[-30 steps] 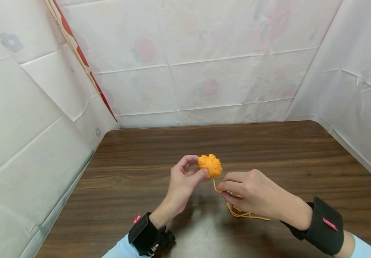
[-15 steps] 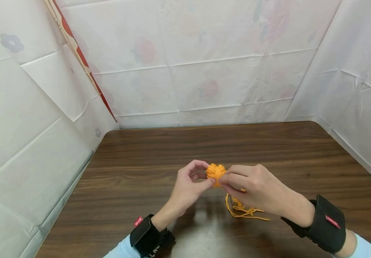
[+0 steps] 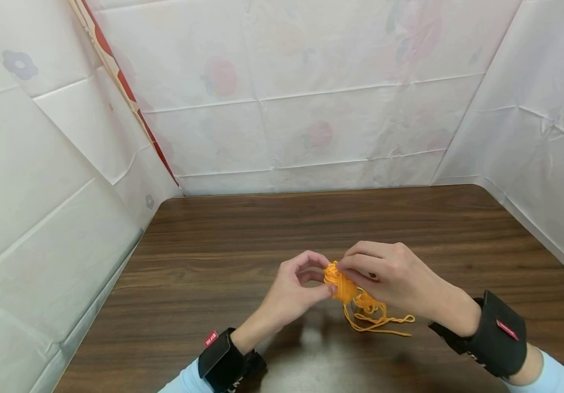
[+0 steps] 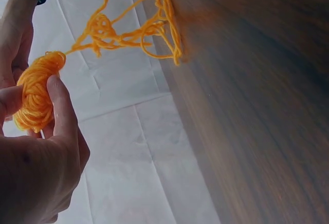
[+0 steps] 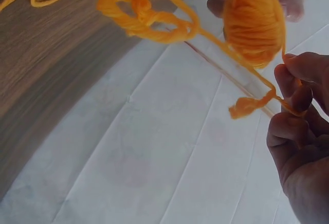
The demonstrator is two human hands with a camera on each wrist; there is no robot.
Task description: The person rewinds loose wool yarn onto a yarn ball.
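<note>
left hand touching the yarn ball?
Touching. The left wrist view shows the left hand pinching the yarn ball, thumb and fingertips pressed against it.

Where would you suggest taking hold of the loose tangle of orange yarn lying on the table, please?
Probably at the raised loops of the loose tangle, pinched from above: they stand off the wooden table, while the trailing strands lie flat. One strand runs up to the yarn ball held in both hands, so lift gently.

Bright orange yarn ball (image 3: 340, 284) over dark brown woodgrain table (image 3: 243, 229); white backdrop sheets (image 3: 311, 93) show faint red-and-blue floral print.
</note>
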